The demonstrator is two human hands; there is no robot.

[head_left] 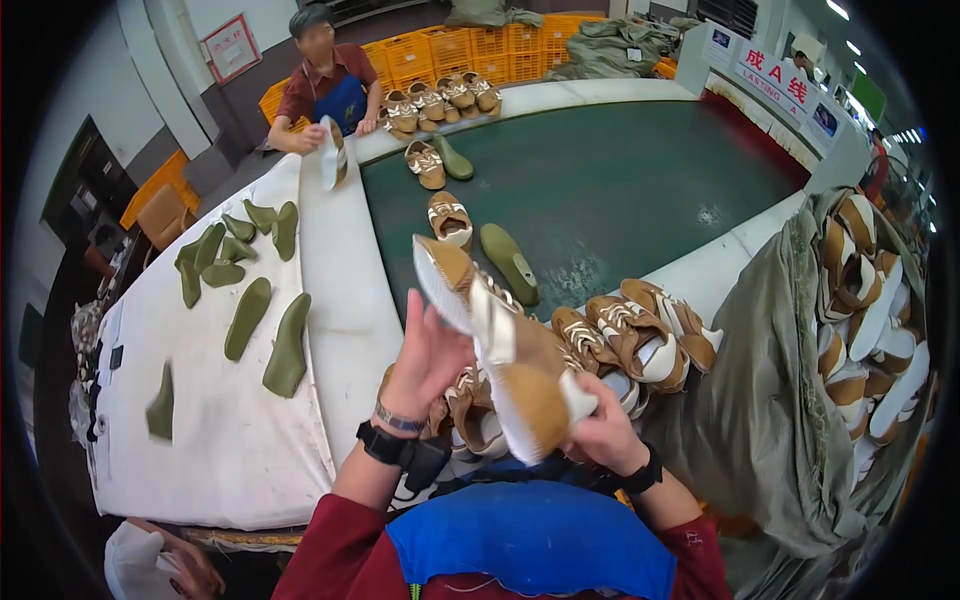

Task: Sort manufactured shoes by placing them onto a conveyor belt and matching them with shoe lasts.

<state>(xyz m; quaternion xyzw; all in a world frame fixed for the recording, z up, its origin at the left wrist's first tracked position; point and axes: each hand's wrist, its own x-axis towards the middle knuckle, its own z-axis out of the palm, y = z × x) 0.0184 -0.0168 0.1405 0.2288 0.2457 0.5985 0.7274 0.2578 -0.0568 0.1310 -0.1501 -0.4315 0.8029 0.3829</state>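
Observation:
A tan and white shoe (pixel 525 355) hangs tilted before my body, its sole turned partly upward and toward the left. My right hand (pixel 608 428) grips it at the white heel end. My left hand (pixel 432 352) is beside its sole, palm up and fingers apart, not closed round it. Beneath and beyond the shoe, several similar lace-up shoes (pixel 640 335) stand along the white ledge. On the white cloth to the left lie several green shoe lasts (pixel 287 345); one last (pixel 160 405) at the near left is blurred.
A green belt (pixel 600 190) carries shoes and green lasts. Across it, a co-worker (pixel 335 80) holds a shoe (pixel 333 155) beside more shoes (pixel 440 103). At right stands a grey-green sack (pixel 745 400) full of shoes. Orange crates (pixel 450 50) line the back; another person's hand (pixel 195 565) appears lower left.

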